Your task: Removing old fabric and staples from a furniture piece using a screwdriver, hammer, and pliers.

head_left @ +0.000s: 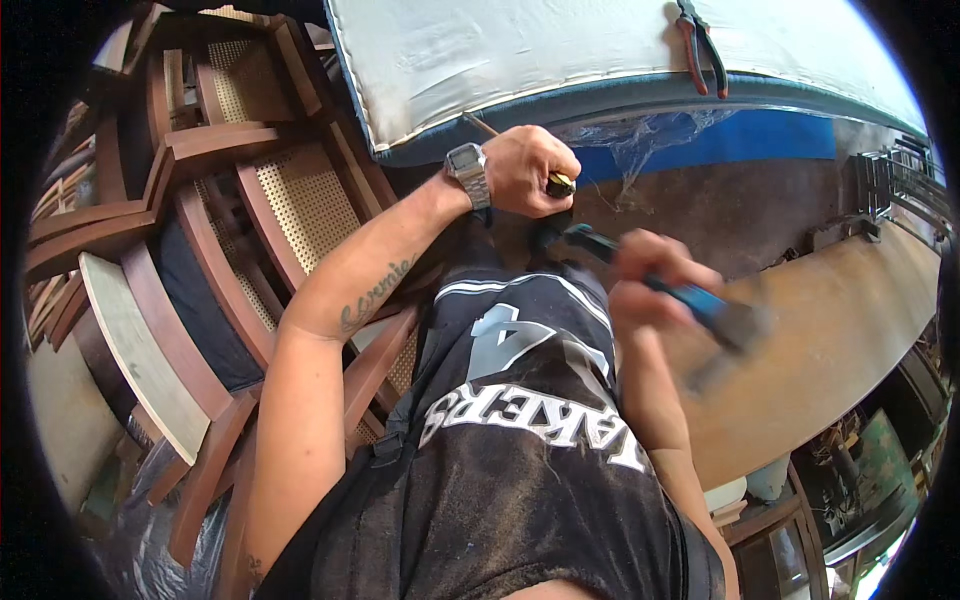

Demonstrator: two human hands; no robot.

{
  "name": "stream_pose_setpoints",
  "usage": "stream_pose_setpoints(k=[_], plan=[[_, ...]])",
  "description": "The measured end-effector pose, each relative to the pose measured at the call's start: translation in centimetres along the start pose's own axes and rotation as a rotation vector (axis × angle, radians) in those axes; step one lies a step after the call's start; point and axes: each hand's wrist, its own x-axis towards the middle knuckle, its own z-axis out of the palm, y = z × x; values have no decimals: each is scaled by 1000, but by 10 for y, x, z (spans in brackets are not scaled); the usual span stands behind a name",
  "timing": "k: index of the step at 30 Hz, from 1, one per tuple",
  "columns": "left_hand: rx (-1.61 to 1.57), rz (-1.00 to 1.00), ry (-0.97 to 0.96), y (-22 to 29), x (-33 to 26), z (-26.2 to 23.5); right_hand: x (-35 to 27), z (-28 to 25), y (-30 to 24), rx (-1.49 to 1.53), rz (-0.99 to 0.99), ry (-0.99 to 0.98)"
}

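My left hand [528, 170] is closed around what looks like a screwdriver [561, 185]. Its yellow and black handle end shows below the fist, and the thin shaft points up-left to the seam of a white and blue upholstered piece [420, 75]. Whether the tip touches the seam I cannot tell. In my right hand [660, 275] is a hammer [700, 305] with a blue and black handle, smeared by motion, to the right of and lower than the left fist. Pliers [703, 50] with red and black handles lie on the white fabric.
Brown wooden chair frames with cane panels [305, 200] are stacked along the left. Clear plastic film [645, 150] hangs below the upholstered edge, over a blue sheet [760, 140]. A tan board [800, 350] lies to the right, beside dark metal frames [890, 185].
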Motion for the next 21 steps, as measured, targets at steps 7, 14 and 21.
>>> stream_pose_setpoints(k=[7, 14, 21], plan=[[680, -387, -481, -71, -4, 82, -30, -2, 53, -330, 286, 86], [784, -465, -630, -84, -28, 82, -59, -74, 75, -297, 473, 384], [510, -303, -155, -13, -29, 62, -48, -68, 46, 75, 554, 351]])
